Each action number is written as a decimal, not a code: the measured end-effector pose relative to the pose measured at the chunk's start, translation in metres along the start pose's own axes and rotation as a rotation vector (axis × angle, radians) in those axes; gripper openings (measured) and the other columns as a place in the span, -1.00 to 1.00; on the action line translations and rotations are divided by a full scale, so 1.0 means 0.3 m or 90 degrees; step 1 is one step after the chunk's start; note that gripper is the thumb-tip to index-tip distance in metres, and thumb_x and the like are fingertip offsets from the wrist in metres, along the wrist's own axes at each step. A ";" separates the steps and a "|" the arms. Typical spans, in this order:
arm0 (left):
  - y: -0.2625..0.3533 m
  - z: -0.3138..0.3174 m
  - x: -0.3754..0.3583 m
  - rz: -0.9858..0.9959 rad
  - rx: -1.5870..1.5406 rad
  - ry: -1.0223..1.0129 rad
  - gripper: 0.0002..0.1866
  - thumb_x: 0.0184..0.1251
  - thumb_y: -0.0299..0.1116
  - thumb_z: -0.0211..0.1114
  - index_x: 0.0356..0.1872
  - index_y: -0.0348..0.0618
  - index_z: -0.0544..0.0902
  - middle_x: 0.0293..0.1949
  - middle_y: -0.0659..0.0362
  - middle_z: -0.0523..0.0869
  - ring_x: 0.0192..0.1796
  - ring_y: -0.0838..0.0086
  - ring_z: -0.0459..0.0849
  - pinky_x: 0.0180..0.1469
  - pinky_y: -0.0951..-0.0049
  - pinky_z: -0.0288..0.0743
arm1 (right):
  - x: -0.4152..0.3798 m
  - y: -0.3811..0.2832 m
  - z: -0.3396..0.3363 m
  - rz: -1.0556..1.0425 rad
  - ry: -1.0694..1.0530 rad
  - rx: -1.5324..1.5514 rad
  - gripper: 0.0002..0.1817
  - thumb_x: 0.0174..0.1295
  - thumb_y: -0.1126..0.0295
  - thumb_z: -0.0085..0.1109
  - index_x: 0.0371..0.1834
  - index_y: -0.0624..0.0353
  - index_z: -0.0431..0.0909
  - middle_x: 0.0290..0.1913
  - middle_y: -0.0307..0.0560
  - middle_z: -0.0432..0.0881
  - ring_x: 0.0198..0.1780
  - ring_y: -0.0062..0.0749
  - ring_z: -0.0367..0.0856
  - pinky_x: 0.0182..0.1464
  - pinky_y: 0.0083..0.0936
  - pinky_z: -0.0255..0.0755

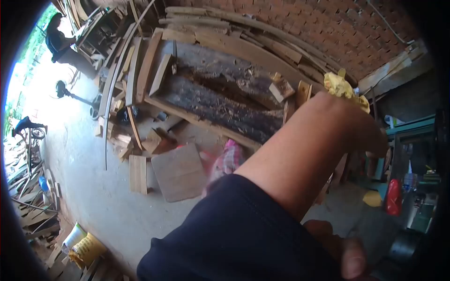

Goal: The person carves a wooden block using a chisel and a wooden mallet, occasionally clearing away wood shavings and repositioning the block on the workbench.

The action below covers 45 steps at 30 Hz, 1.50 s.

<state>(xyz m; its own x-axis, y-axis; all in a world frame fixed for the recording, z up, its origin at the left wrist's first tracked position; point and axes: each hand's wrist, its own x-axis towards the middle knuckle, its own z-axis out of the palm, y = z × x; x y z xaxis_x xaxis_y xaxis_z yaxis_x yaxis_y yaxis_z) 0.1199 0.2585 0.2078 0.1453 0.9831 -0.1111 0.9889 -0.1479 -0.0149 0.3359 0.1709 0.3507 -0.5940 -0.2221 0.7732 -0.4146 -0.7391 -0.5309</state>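
A bare, bent limb (304, 145) coming out of dark blue cloth (234, 234) fills the middle and lower right. It looks like my raised left arm, with its hand out of sight. Low at the right is a hand (344, 255), probably my right hand, close to the dark cloth. Its fingers look curled and its thumb shows; what they hold, if anything, is hidden. Past the bend of the limb lies a crumpled yellow cloth (340, 86). A square wooden board (179, 172) and a pink plaid cloth (227, 159) are left of the limb, near the dark sleeve.
A large, dark, rough wood slab (201, 103) lies among planks (150, 65) before a brick wall (337, 28). A person (65, 40) stands far left near a pedestal fan (75, 96). Filled sacks (89, 248) sit lower left; a red bottle-like object (393, 196) is right.
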 end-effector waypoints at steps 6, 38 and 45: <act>0.035 -0.046 0.099 0.021 0.024 -0.035 -0.68 0.13 -0.27 0.38 -0.04 0.05 0.71 -0.14 0.09 0.75 -0.07 0.25 0.73 -0.05 0.29 0.58 | -0.062 -0.009 -0.019 -0.038 0.020 -0.013 -0.81 0.44 0.31 -0.03 -0.06 0.15 0.27 -0.20 -0.20 0.39 -0.15 -0.58 0.39 -0.09 -0.53 0.33; 0.400 0.045 -0.222 0.167 0.009 0.033 -0.56 0.12 -0.19 0.39 0.09 0.15 0.69 0.02 0.17 0.74 0.05 0.25 0.71 0.06 0.34 0.54 | -0.069 -0.119 0.128 -0.156 0.239 -0.340 -0.61 0.42 0.17 -0.03 0.10 0.21 0.17 -0.11 -0.08 0.43 -0.05 -0.47 0.43 0.00 -0.45 0.34; 0.366 0.041 -0.283 0.131 0.019 -0.009 -0.57 0.14 -0.17 0.38 0.08 0.15 0.69 0.01 0.17 0.74 0.05 0.25 0.71 0.05 0.34 0.54 | -0.115 0.161 0.070 -0.072 0.276 -0.290 -0.56 0.42 0.14 -0.03 0.14 0.22 0.15 -0.09 -0.06 0.44 -0.03 -0.44 0.43 0.03 -0.43 0.35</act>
<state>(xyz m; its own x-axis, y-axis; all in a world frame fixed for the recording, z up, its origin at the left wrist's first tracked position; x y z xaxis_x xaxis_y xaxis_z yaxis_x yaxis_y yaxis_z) 0.2157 0.1574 0.2035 0.3429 0.9305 -0.1284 0.9373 -0.3481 -0.0193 0.3507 0.1296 0.3056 -0.7150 0.1899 0.6728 -0.6859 -0.3765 -0.6227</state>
